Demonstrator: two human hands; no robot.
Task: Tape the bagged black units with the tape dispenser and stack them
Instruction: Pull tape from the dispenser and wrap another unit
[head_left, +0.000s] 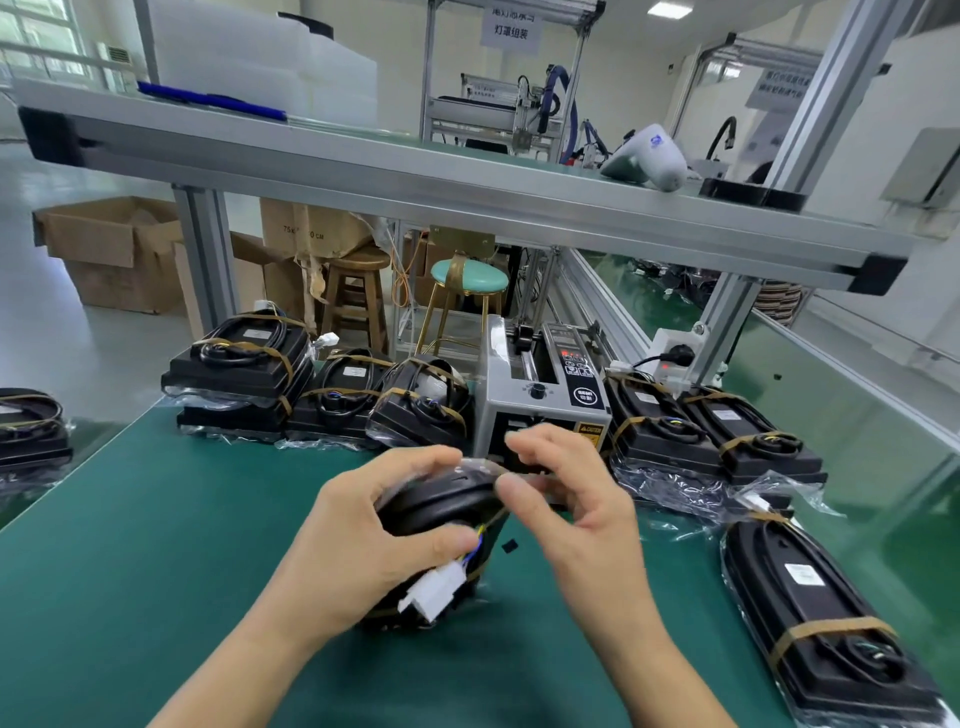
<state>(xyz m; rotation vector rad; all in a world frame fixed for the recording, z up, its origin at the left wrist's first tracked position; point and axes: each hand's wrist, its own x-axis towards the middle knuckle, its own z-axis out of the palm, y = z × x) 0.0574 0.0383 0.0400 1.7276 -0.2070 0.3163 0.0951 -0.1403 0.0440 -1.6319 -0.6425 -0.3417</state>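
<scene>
Before the tape dispenser (545, 400), both hands grip something — left (363, 540) the bagged unit (441, 506), right (571, 499) pinching tape.

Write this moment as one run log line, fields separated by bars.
left hand grips bagged black unit | right hand pinches tape at its top | tape dispenser behind

I am working in a factory assembly hall, standing at a long bench covered with a green mat (156, 519) and framed in aluminium profile (727, 332). An electric tape dispenser (545, 395) is sitting on the bench among batches of identical bagged black units (239, 364), which is pointing to line packing. Cardboard cartons (114, 254) are lying open on the glossy floor, stools (358, 296) are waiting behind the bench, printed station signs (511, 26) are hanging overhead, and a gantry machine (524, 114) is standing at the next station.
</scene>
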